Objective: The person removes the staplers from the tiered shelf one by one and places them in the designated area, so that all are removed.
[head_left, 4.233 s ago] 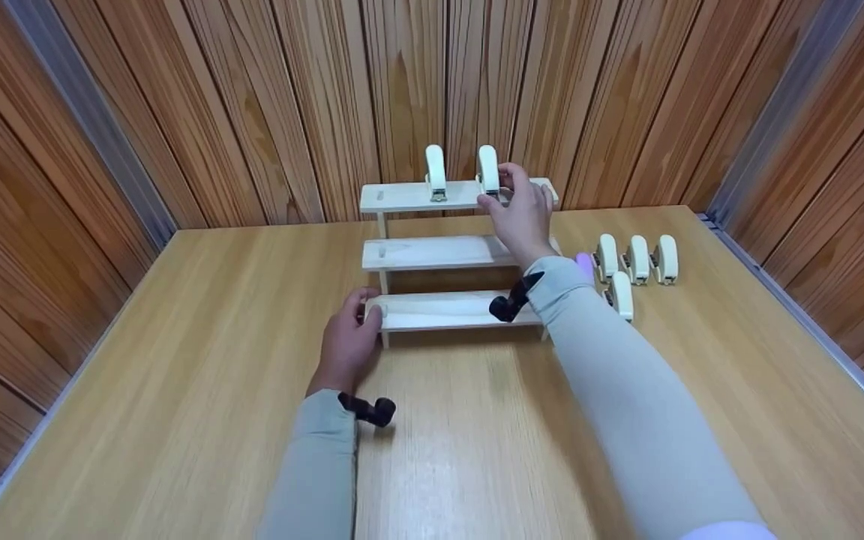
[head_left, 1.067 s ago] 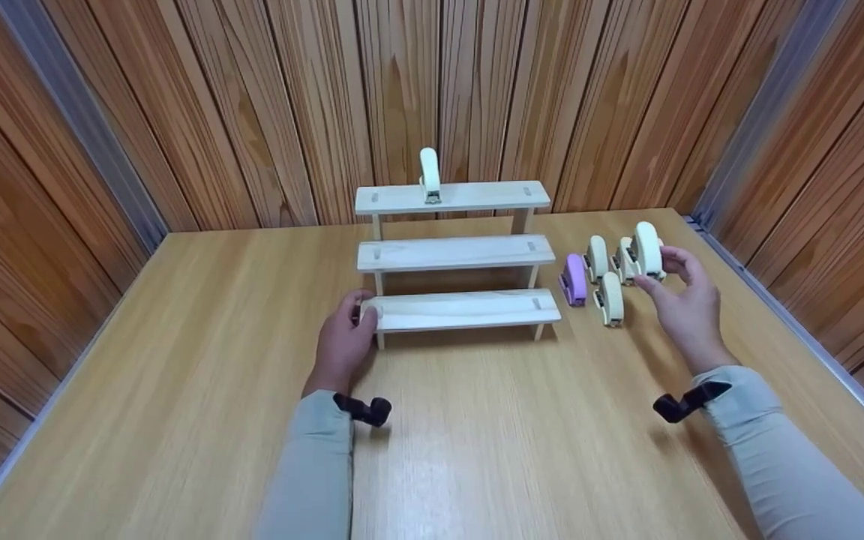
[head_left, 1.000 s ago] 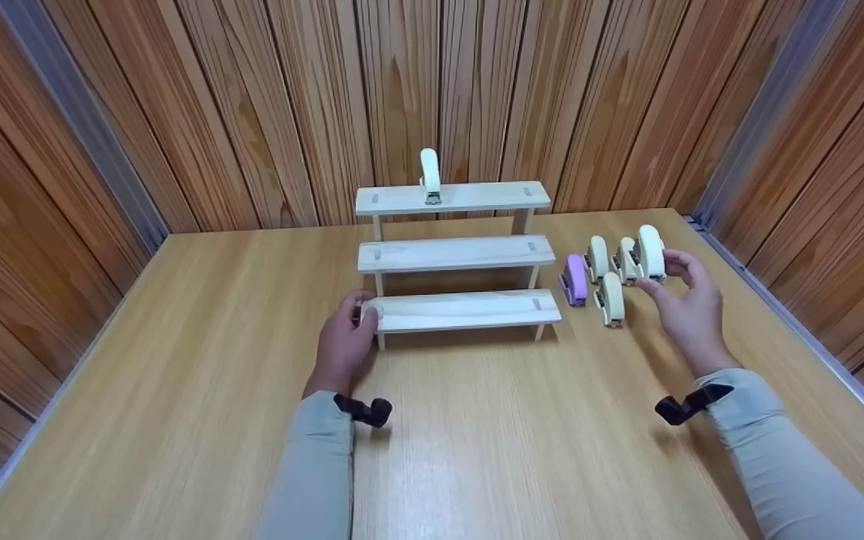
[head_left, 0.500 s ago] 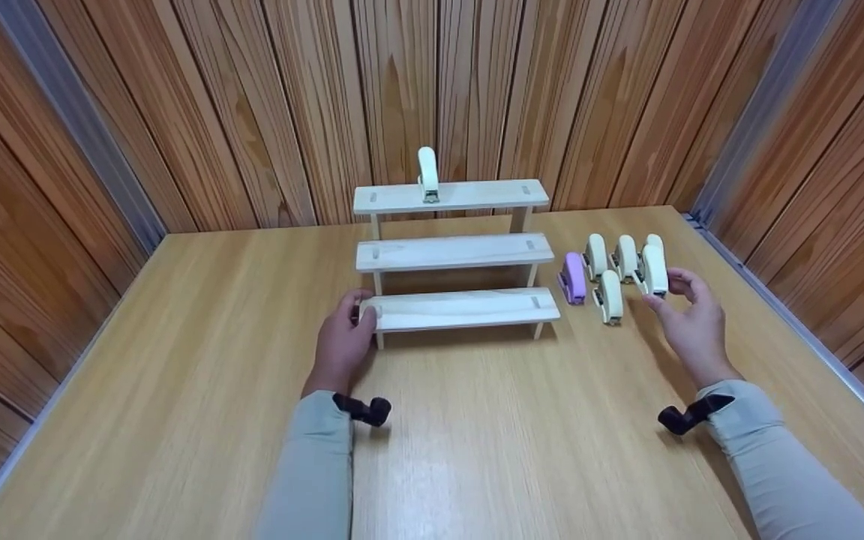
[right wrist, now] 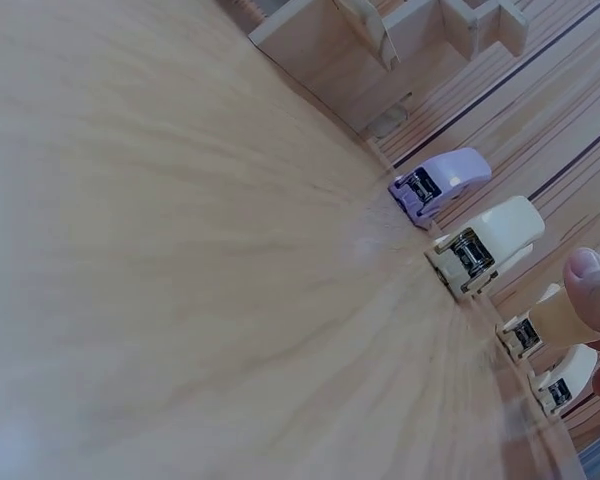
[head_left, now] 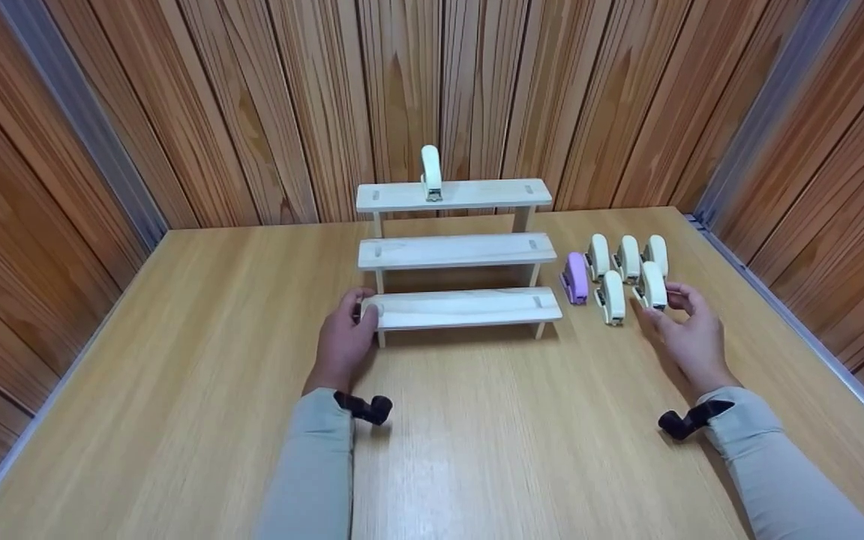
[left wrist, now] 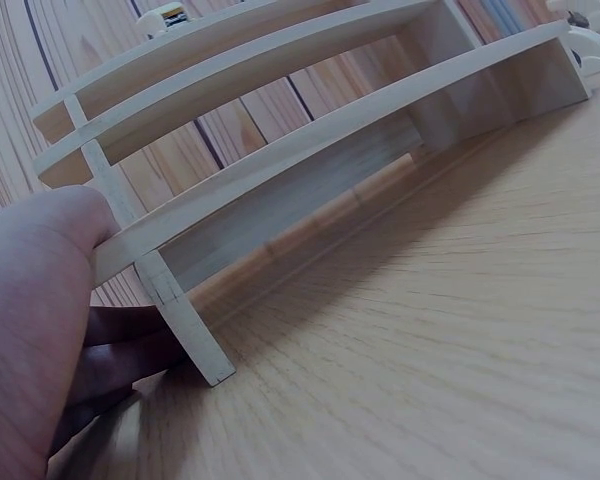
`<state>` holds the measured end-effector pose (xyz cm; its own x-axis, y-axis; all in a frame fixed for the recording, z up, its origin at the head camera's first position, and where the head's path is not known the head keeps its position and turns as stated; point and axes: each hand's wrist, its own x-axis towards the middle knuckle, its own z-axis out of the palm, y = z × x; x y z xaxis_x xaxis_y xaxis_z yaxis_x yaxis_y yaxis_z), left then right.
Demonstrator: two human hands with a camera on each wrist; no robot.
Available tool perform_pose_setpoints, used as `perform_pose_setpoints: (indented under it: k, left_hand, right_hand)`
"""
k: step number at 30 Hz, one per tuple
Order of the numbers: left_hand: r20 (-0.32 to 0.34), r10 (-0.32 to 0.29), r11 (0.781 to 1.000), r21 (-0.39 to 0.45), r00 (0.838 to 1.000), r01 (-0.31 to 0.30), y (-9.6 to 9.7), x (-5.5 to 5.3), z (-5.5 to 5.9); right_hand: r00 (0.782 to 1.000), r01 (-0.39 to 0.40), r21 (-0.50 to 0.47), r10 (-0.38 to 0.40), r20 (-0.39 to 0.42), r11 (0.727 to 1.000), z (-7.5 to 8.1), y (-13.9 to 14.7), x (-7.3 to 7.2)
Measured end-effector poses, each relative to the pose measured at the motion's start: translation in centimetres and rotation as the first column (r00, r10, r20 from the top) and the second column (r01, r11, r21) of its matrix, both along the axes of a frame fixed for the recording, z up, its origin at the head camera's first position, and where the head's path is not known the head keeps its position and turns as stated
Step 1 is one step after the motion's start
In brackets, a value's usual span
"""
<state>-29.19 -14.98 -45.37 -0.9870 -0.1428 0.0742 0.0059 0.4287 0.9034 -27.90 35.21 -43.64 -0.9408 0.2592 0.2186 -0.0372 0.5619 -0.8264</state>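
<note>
A three-tier wooden display stand (head_left: 462, 307) is on the table. My left hand (head_left: 343, 337) grips the left end of its lowest shelf, thumb on top; the left wrist view shows the fingers (left wrist: 120, 360) behind the leg. To the right, my right hand (head_left: 691, 337) pinches a cream stapler (head_left: 652, 286) between thumb and fingers. This stapler stands upright at or very near the tabletop, beside another cream stapler (head_left: 611, 298); whether it touches the table I cannot tell. At the right edge of the right wrist view, my thumb (right wrist: 586, 268) shows.
A purple stapler (head_left: 574, 279) stands just right of the stand. Behind the held stapler is a row of cream staplers (head_left: 627, 259). One cream stapler (head_left: 430, 174) stands on the top shelf. Wood-panelled walls (head_left: 402, 90) enclose the table (head_left: 214, 420) at the back and sides.
My right hand has taken the second stapler off the top shelf, carried it right and lowered it toward the table in front of the cream row. My left hand keeps its grip.
</note>
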Motion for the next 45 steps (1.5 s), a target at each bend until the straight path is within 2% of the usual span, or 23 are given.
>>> perform_pose_setpoints:
  k: [7, 12, 19, 30, 40, 42, 45]
  left_hand:
    - [0.028, -0.001, 1.0, 0.012, 1.0, 0.001, 0.0, 0.1, -0.1]
    - [0.034, -0.001, 1.0, 0.014, 0.999, 0.001, 0.0, 0.2, -0.2]
    - [-0.063, 0.006, 1.0, -0.018, 0.998, -0.007, 0.0, 0.0, -0.6]
    - [-0.058, 0.004, 1.0, -0.017, 0.998, -0.006, 0.0, 0.1, -0.4]
    - [-0.034, 0.0, 1.0, -0.002, 0.999, 0.0, 0.0, 0.2, -0.1]
    - [-0.042, 0.0, 1.0, -0.004, 0.999, 0.0, 0.0, 0.2, -0.1]
    - [-0.068, 0.004, 1.0, -0.016, 0.998, -0.005, 0.0, 0.1, 0.0]
  right_hand:
    - [0.997, -0.01, 0.003, 0.01, 0.075, 1.0, -0.4, 0.3, -0.2]
    - [0.995, -0.032, -0.019, 0.034, 0.097, 0.999, -0.7, 0.4, -0.2]
    - [0.996, -0.05, 0.028, 0.048, 0.078, 0.998, -1.0, 0.5, -0.4]
    - [0.99, -0.093, 0.071, 0.084, 0.116, 0.993, -1.2, 0.6, -0.9]
    - [0.984, -0.085, 0.073, 0.072, 0.161, 0.994, -1.0, 0.6, -1.4]
    - [0.985, -0.082, 0.08, 0.069, 0.156, 0.993, -1.0, 0.6, -1.4]
    - [0.992, -0.08, 0.102, 0.069, 0.107, 0.992, -1.1, 0.5, -1.4]
